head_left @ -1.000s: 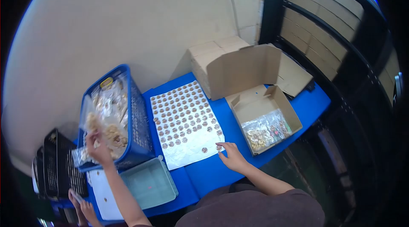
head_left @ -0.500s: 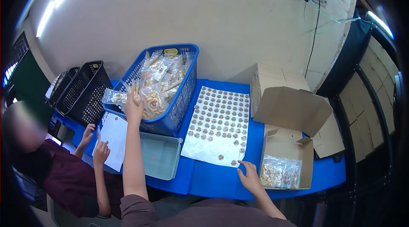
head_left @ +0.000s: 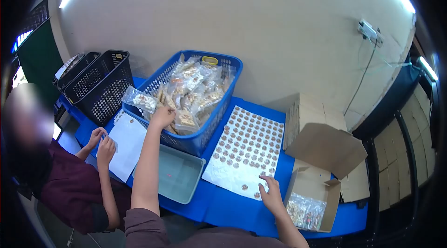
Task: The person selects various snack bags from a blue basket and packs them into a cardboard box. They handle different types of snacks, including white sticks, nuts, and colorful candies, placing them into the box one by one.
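My left hand (head_left: pixel 164 117) reaches over the near rim of a blue basket (head_left: pixel 198 143) that is heaped with clear bags of pale pieces (head_left: pixel 191 83). Its fingers are bent down at the bags; whether they grip one cannot be made out. One bag (head_left: pixel 139 100) lies across the basket's left rim, just beyond that hand. My right hand (head_left: pixel 271 193) rests at the lower right edge of a white sheet (head_left: pixel 223 176) with rows of round stickers, its thumb and forefinger apart and nothing between them.
An open cardboard box (head_left: pixel 333 204) holding bags stands at the right. A grey-green tray (head_left: pixel 179 178) lies below the basket. Black crates (head_left: pixel 104 92) stand at the left. A co-worker's hands (head_left: pixel 103 144) are over another white sheet (head_left: pixel 125 148).
The view has shifted, so the table things appear moved. My left hand has drawn back toward the basket's near rim. My right hand stays by the sheet's lower right edge.
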`<state>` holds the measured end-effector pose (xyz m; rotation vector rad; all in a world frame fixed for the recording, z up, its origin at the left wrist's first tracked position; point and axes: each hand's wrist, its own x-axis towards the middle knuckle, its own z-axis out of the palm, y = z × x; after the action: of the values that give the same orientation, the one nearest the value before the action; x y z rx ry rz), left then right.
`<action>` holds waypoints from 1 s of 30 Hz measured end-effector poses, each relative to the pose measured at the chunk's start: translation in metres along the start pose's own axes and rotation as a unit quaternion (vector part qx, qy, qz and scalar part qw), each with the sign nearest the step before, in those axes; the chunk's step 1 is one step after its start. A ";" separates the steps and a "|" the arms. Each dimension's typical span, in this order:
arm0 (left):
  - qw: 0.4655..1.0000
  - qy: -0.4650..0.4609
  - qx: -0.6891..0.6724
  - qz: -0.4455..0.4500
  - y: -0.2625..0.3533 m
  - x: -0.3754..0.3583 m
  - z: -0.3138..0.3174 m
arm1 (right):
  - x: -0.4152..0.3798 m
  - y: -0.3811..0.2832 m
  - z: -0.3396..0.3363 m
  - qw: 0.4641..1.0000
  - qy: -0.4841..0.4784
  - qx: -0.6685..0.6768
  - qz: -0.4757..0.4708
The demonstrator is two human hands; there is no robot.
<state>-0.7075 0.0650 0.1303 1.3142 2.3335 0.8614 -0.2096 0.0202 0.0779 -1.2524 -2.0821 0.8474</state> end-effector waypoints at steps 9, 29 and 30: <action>0.998 -0.042 0.041 0.024 -0.014 0.031 0.007 | 0.228 -0.205 0.090 0.943 0.143 0.039 -0.297; 0.999 -0.035 0.028 -0.003 -0.005 0.024 0.012 | 0.514 -0.119 0.239 0.846 -0.077 0.459 0.259; 0.999 -0.039 0.029 -0.004 -0.004 0.023 0.012 | 0.512 -0.123 0.234 0.823 -0.009 0.520 0.228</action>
<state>-0.7160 0.0872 0.1188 1.3354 2.3184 0.7321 -0.6556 0.3839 0.0921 -1.0478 -0.9421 1.8572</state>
